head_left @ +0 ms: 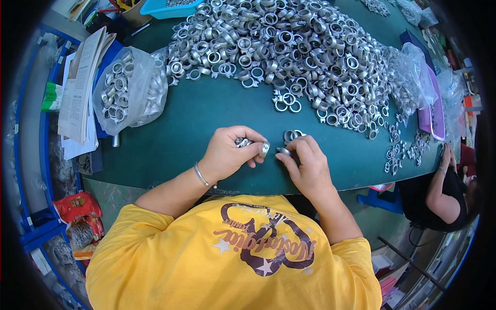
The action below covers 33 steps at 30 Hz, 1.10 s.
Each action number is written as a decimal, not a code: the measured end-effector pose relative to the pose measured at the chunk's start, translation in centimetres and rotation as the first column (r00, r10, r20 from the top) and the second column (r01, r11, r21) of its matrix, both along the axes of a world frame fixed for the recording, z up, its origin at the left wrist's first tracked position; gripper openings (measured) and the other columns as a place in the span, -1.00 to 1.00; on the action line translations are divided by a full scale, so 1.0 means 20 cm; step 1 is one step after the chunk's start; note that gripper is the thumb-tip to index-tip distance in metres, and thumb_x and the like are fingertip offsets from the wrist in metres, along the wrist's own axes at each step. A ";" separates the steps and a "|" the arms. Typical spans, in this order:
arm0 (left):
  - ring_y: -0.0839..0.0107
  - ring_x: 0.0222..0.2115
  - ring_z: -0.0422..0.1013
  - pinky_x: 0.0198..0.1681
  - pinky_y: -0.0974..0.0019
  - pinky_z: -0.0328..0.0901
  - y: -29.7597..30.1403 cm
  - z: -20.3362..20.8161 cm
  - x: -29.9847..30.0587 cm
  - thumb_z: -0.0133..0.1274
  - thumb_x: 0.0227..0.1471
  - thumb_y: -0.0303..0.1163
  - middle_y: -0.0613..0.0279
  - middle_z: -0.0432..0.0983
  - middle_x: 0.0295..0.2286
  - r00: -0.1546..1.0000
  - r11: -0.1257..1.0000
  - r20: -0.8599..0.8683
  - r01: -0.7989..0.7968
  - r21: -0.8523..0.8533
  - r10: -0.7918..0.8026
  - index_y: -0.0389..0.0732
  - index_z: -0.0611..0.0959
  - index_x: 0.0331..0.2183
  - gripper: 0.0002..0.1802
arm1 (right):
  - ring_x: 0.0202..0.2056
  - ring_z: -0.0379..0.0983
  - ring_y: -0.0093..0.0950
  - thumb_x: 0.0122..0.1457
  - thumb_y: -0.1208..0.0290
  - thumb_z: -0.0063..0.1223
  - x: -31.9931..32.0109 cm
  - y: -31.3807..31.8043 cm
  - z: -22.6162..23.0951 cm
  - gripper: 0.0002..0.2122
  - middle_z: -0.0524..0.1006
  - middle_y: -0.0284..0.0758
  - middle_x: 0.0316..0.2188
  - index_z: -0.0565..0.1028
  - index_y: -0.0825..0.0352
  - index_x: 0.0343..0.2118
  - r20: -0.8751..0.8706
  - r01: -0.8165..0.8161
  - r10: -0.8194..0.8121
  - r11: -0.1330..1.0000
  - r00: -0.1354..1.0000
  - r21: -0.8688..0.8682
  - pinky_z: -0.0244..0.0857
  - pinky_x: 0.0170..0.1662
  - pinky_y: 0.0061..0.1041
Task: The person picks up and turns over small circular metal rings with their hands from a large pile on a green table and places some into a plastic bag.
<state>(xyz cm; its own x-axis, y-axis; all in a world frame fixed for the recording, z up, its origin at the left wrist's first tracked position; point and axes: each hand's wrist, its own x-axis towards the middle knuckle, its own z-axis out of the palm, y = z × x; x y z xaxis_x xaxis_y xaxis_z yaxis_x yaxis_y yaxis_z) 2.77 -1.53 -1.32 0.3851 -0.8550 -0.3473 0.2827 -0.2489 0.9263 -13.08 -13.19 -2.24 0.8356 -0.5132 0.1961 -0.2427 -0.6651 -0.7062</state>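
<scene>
Between the thumb and forefinger of my left hand (232,148) is a silver metal ring (264,150). More small metal pieces (243,142) show inside the curl of that palm, partly hidden by the fingers. A short way to the right, my right hand (309,163) pinches another metal ring (283,151) at its fingertips. Just beyond those fingertips, a few loose rings (292,135) lie on the green tabletop (201,108). Farther off rises a large heap of silver metal rings (289,46), many with a small lug on the side.
At the left stand a clear plastic bag of rings (121,93) and a stack of papers (82,88). A blue basket (168,9) sits at the back. On the right are small ring clusters (395,155), a purple basket (431,111) and another person's arm (439,188).
</scene>
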 end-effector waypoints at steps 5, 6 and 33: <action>0.60 -0.62 0.40 -0.57 0.59 0.31 -0.01 0.00 0.00 0.03 -0.06 -0.57 0.23 0.50 -0.58 0.995 0.995 0.043 0.086 0.054 -0.088 -0.37 0.58 -0.39 -0.89 | -0.48 0.38 -0.35 -0.15 0.54 0.20 0.01 0.00 0.05 -0.81 0.41 -0.28 -0.48 0.49 0.37 -0.40 0.077 -0.073 0.058 0.975 0.995 0.209 0.29 -0.44 -0.50; 0.61 -0.62 0.39 -0.57 0.59 0.31 -0.01 0.00 0.01 0.03 -0.05 -0.57 0.24 0.49 -0.58 0.992 0.992 0.061 0.105 0.065 -0.109 -0.37 0.58 -0.38 -0.89 | -0.48 0.38 -0.37 -0.15 0.55 0.20 0.02 0.02 0.06 -0.81 0.41 -0.28 -0.47 0.49 0.37 -0.40 0.111 -0.072 0.044 0.960 0.993 0.271 0.29 -0.43 -0.52; 0.52 -0.53 0.43 -0.45 0.53 0.35 0.00 -0.06 0.00 0.04 -0.02 -0.52 0.14 0.52 -0.45 0.980 0.984 -0.088 0.175 -0.043 -0.178 -0.36 0.58 -0.38 -0.88 | -0.57 0.40 -0.53 -0.23 0.57 0.28 0.03 0.06 -0.01 -0.81 0.44 -0.33 -0.55 0.51 0.37 -0.49 0.284 -0.049 -0.016 0.974 0.959 0.220 0.28 -0.53 -0.63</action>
<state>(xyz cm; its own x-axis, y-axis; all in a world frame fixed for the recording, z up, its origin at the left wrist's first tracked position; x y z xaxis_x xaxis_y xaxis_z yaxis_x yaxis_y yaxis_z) 2.83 -1.45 -2.46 0.1953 -0.9190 -0.3425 0.3206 -0.2702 0.9079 -12.49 -11.91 -2.50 0.7714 -0.5572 0.3073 -0.0020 -0.4850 -0.8745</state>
